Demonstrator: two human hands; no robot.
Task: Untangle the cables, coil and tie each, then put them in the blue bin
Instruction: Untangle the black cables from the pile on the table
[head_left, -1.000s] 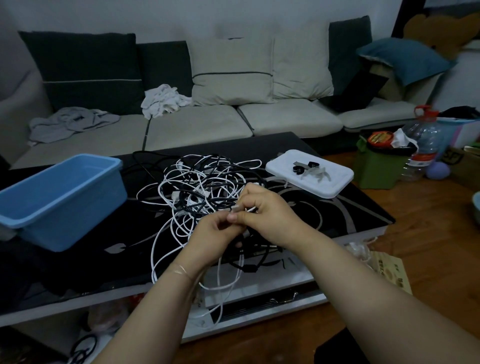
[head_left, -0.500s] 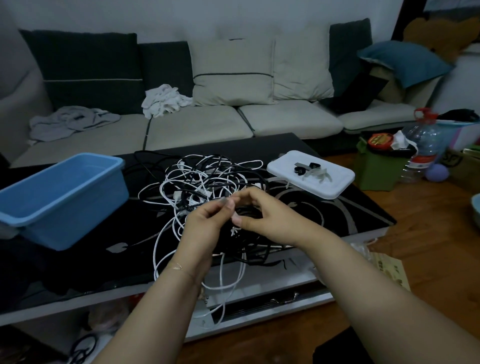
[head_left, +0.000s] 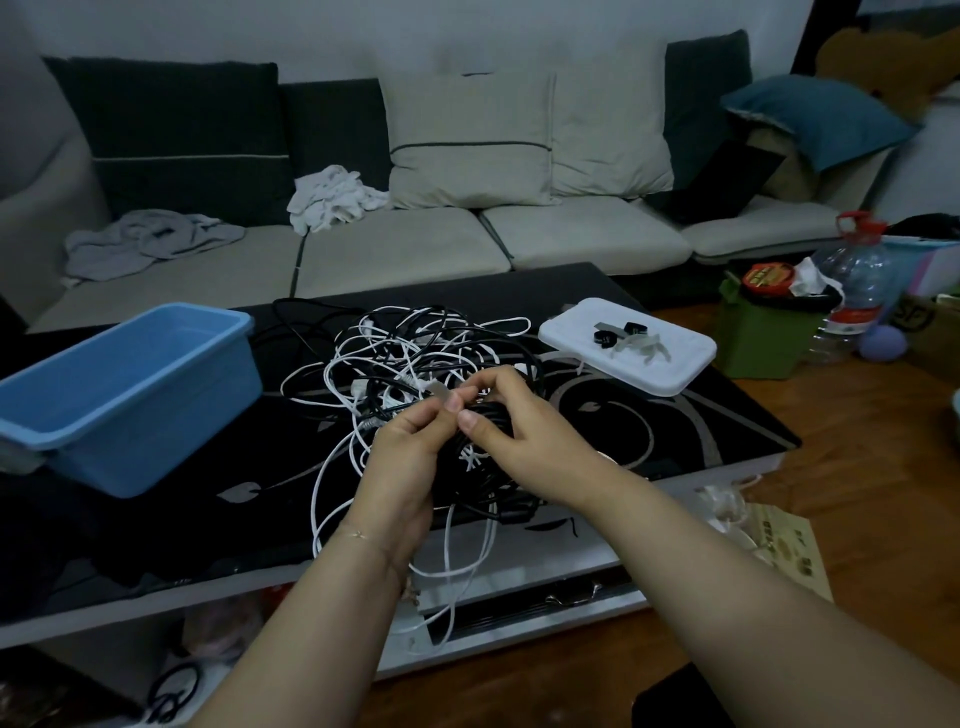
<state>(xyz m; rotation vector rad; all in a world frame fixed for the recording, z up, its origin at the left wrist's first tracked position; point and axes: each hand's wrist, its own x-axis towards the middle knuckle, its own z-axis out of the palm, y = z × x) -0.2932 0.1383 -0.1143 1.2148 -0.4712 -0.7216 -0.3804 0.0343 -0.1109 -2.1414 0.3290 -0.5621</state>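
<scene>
Fingers of the left hand (head_left: 402, 457) pinching a small grey tie (head_left: 438, 391), right hand (head_left: 524, 441) gripping a black cable bundle (head_left: 485, 421), tangled cables (head_left: 410, 353) on the counter (head_left: 675, 415), blue bin (head_left: 124, 389) left.

Blue bin (head_left: 130, 395); black and white cables (head_left: 415, 353).

A: Your left hand (head_left: 402, 457) & right hand (head_left: 524, 441)?
B: Both pinch a small grey strip (head_left: 439, 391) over the cable tangle (head_left: 415, 364) on the black table (head_left: 675, 426); blue bin (head_left: 130, 395) sits left
</scene>
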